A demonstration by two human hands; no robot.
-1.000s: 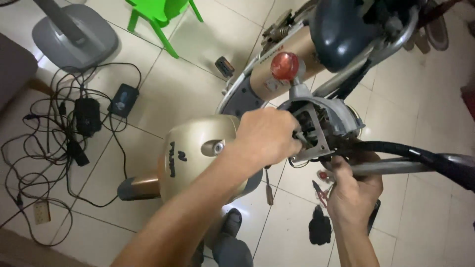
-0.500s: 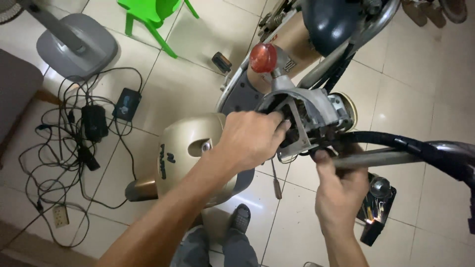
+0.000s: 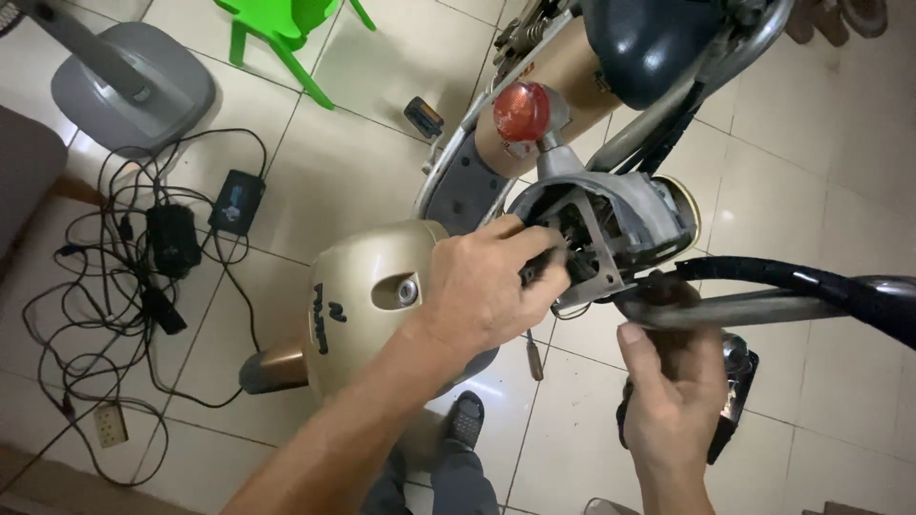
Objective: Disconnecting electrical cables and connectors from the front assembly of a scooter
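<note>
I look down on a gold scooter with its headlight housing (image 3: 611, 219) opened, wiring showing inside. My left hand (image 3: 482, 286) reaches into the housing from the left, fingers pinched on a dark part among the wires. My right hand (image 3: 673, 391) grips the chrome handlebar (image 3: 754, 307) from below, near the housing. The gold front cover (image 3: 358, 305) with a round keyhole sits just left of my left hand. An orange turn-signal lamp (image 3: 521, 111) stands above the housing. A dark blue seat (image 3: 649, 43) is at the top.
Tangled black cables, a charger (image 3: 237, 200) and a wall-type socket (image 3: 111, 424) lie on the tiled floor at left. A grey fan base (image 3: 134, 86) and a green plastic stool (image 3: 286, 29) stand at the top left. A black tool pouch (image 3: 735, 381) lies under the handlebar.
The view has shifted slightly. My left hand stays in the housing, and my right hand has risen closer under the handlebar, now covering more of the tool pouch.
</note>
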